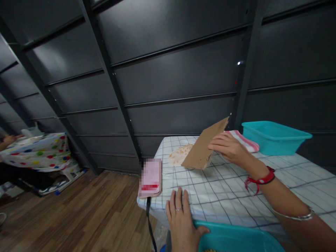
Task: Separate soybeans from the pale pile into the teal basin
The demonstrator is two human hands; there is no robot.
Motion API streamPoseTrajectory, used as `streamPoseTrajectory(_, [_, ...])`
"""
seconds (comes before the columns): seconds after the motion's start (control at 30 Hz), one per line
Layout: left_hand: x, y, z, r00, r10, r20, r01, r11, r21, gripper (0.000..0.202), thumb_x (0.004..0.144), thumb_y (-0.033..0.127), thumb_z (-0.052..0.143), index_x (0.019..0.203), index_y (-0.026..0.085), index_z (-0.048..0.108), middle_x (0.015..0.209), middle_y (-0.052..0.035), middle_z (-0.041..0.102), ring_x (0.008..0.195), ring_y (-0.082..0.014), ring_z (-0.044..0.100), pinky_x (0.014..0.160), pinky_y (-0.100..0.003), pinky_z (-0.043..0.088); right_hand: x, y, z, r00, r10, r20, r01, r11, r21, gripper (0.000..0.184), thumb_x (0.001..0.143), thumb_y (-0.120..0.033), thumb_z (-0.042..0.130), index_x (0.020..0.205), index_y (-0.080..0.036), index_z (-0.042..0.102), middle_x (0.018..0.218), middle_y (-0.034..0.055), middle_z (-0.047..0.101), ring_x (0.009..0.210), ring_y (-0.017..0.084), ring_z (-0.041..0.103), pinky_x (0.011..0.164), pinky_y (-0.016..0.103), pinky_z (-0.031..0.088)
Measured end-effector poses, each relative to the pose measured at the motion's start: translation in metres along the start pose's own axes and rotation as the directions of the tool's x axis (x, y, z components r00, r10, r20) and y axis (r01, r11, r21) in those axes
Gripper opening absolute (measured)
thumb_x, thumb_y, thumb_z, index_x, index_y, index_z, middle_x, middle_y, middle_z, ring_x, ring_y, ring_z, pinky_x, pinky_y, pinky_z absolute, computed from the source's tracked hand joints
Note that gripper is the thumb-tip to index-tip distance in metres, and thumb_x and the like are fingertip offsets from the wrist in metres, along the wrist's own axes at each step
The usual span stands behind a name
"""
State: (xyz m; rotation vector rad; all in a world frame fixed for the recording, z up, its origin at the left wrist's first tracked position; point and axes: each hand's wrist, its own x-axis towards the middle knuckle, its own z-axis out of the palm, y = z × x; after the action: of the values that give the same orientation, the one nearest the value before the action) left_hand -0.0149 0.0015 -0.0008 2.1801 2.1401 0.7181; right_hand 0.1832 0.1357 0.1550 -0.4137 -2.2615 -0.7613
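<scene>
A flat piece of brown cardboard (pixel 203 148) is gripped along its right edge by my right hand (pixel 227 147), fingers closed on it. It is tilted over the table, its lower corner beside a spread of pale, crumbly grains (pixel 180 154) on the checked tablecloth (pixel 181 178). My left hand (pixel 180 218) lies with fingers stretched out at the table's front edge. Its thumb reaches over the rim of a teal basin (pixel 236 229), whose bottom holds some yellowish grains, mostly cut off by the frame.
At the table's left edge lies a pink phone (pixel 152 175), with a black strap (pixel 149 224) hanging below. Behind my right hand are a pink-striped cloth (pixel 245 141) and a second teal basin (pixel 275 134). A person's arm shows at a dotted table (pixel 49 152) far left.
</scene>
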Motion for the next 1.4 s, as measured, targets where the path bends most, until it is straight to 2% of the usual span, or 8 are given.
streamPoseTrajectory(0.27, [-0.001, 0.0, 0.004, 1.0, -0.008, -0.024, 0.008, 1.0, 0.006, 0.1, 0.041, 0.037, 0.077, 0.129, 0.018, 0.034, 0.14, -0.0135, 0.035, 0.129, -0.0377, 0.023, 0.102, -0.063, 0.023, 0.003, -0.008, 0.009, 0.995, -0.032, 0.097, 0.035, 0.999, -0.023, 0.035, 0.08, -0.002, 0.032, 0.087, -0.019, 0.061, 0.079, 0.0048, 0.064, 0.075, 0.018, 0.052, 0.072, 0.036, 0.041])
streamPoseTrajectory(0.47, [0.0, 0.0, -0.001, 1.0, 0.01, -0.016, -0.011, 1.0, -0.01, 0.097, 0.044, 0.038, 0.076, 0.129, 0.019, 0.034, 0.139, -0.014, 0.035, 0.128, -0.0384, 0.024, 0.1, -0.063, 0.025, -0.002, -0.005, -0.013, 0.994, 0.074, 0.082, -0.077, 0.997, 0.029, 0.036, 0.073, 0.0, 0.035, 0.09, -0.021, 0.059, 0.086, 0.0058, 0.061, 0.083, 0.019, 0.052, 0.075, 0.036, 0.042])
streamPoseTrajectory(0.63, [0.002, 0.009, -0.013, 0.996, -0.076, 0.055, 0.077, 0.997, -0.018, 0.091, 0.045, 0.035, 0.076, 0.126, 0.015, 0.04, 0.138, -0.016, 0.038, 0.127, -0.0382, 0.026, 0.101, -0.062, 0.024, -0.003, -0.005, -0.018, 0.974, 0.058, 0.219, -0.086, 0.989, 0.121, 0.04, 0.066, 0.002, 0.033, 0.087, -0.021, 0.059, 0.083, 0.0044, 0.059, 0.08, 0.017, 0.053, 0.072, 0.032, 0.044])
streamPoseTrajectory(0.77, [0.002, 0.005, -0.007, 1.0, -0.006, 0.021, 0.006, 1.0, -0.001, 0.099, 0.041, 0.04, 0.077, 0.129, 0.018, 0.036, 0.139, -0.0153, 0.035, 0.128, -0.0386, 0.025, 0.101, -0.061, 0.026, -0.001, -0.006, -0.008, 0.953, 0.084, 0.291, -0.094, 0.995, 0.022, 0.042, 0.06, 0.003, 0.035, 0.084, -0.021, 0.059, 0.078, 0.0041, 0.059, 0.076, 0.018, 0.053, 0.07, 0.032, 0.044])
streamPoseTrajectory(1.03, [0.0, -0.004, 0.003, 1.0, 0.03, -0.01, -0.029, 1.0, 0.006, 0.102, 0.041, 0.042, 0.077, 0.13, 0.019, 0.033, 0.14, -0.0152, 0.034, 0.127, -0.0394, 0.025, 0.1, -0.063, 0.026, -0.004, -0.003, -0.017, 0.976, 0.144, 0.165, -0.15, 0.988, 0.024, 0.036, 0.071, 0.0, 0.035, 0.092, -0.019, 0.057, 0.083, 0.0058, 0.06, 0.08, 0.019, 0.053, 0.073, 0.034, 0.043])
streamPoseTrajectory(1.23, [0.0, 0.0, 0.002, 0.998, 0.016, -0.057, -0.016, 1.0, 0.008, 0.094, 0.044, 0.04, 0.075, 0.128, 0.02, 0.036, 0.138, -0.0132, 0.038, 0.126, -0.0384, 0.028, 0.099, -0.062, 0.026, -0.008, 0.004, 0.009, 0.953, 0.303, 0.003, -0.296, 0.935, -0.194, 0.04, 0.065, 0.0, 0.039, 0.097, -0.014, 0.057, 0.084, 0.0095, 0.062, 0.079, 0.023, 0.052, 0.07, 0.037, 0.042])
streamPoseTrajectory(1.33, [0.001, 0.001, 0.004, 0.997, -0.026, -0.073, 0.028, 0.999, 0.026, 0.091, 0.044, 0.039, 0.074, 0.125, 0.018, 0.04, 0.136, -0.0137, 0.04, 0.125, -0.0386, 0.03, 0.098, -0.062, 0.026, -0.004, 0.004, 0.02, 0.947, 0.321, -0.002, -0.314, 0.924, -0.218, 0.044, 0.064, 0.001, 0.039, 0.101, -0.015, 0.057, 0.085, 0.0091, 0.063, 0.08, 0.023, 0.053, 0.071, 0.037, 0.041])
streamPoseTrajectory(1.4, [0.002, 0.0, 0.006, 0.998, 0.028, -0.057, -0.026, 0.999, 0.027, 0.093, 0.042, 0.042, 0.074, 0.126, 0.019, 0.04, 0.136, -0.0142, 0.041, 0.123, -0.0395, 0.032, 0.097, -0.062, 0.028, 0.002, 0.002, 0.022, 0.95, 0.312, 0.025, -0.299, 0.928, -0.223, 0.046, 0.063, 0.003, 0.038, 0.102, -0.016, 0.056, 0.085, 0.008, 0.063, 0.079, 0.022, 0.054, 0.071, 0.036, 0.04])
